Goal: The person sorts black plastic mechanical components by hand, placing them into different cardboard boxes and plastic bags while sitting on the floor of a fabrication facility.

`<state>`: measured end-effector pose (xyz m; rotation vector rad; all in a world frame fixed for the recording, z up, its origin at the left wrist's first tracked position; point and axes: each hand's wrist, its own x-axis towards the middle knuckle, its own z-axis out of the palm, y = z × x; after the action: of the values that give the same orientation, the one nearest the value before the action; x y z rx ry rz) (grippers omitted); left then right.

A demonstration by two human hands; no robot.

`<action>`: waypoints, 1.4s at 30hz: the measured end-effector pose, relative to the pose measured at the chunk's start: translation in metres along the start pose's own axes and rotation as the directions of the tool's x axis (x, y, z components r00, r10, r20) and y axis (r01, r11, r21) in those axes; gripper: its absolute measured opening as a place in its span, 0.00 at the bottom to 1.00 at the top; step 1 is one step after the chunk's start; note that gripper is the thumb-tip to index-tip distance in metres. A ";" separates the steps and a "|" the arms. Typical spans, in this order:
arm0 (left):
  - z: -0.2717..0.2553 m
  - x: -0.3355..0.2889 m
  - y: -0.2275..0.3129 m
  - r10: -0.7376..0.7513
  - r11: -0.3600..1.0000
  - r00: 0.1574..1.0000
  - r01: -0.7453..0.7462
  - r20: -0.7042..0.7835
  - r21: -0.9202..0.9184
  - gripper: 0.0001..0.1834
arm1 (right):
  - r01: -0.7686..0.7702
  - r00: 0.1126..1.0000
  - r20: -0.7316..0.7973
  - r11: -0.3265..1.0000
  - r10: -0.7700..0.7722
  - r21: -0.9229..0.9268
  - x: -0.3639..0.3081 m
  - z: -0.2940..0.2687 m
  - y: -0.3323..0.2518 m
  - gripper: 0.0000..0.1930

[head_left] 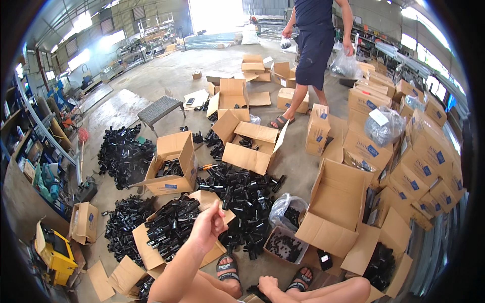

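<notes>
My left hand (208,226) is raised at the middle, over the edge of an open carton (146,247) heaped with black plastic parts (174,227). Its fingers are curled in, and nothing shows between them. Low down between my legs is my right hand (268,284), closed, with its fingertips turned down and hidden. Some black pieces (256,291) lie right beside it. Beyond my left hand spreads a loose pile of black parts (247,202). A small box (286,245) of tiny black pieces stands ahead of my right hand, with a clear plastic bag (287,211) behind it.
Open cartons (174,161) and more black heaps (124,156) cover the floor. Stacked cartons (424,156) line the right side. A large open carton (336,202) stands at right. Further off, a person (314,45) carries plastic bags. A grey stool (160,108) and yellow case (55,252) are at left.
</notes>
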<state>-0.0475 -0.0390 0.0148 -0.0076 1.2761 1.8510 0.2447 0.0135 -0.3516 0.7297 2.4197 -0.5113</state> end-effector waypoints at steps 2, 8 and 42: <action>-0.012 0.005 -0.008 -0.063 0.995 0.994 0.069 -0.085 0.069 0.20 | 0.100 0.992 0.081 0.995 -0.098 -0.023 -0.006 -0.017 -0.008 0.14; -0.009 0.043 -0.015 0.131 0.585 0.936 -0.339 0.327 0.737 0.15 | -0.020 0.995 0.103 1.000 0.018 0.023 0.015 0.010 0.034 0.15; -0.040 0.041 -0.106 -0.345 -0.186 0.876 -0.416 0.337 0.890 0.17 | 0.460 0.781 -0.589 0.447 0.207 0.767 -0.007 -0.296 -0.026 0.11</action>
<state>-0.0224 -0.0322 -0.1030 1.3646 1.9735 0.1456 0.1163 0.1373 -0.1134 1.2831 2.6686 -2.0465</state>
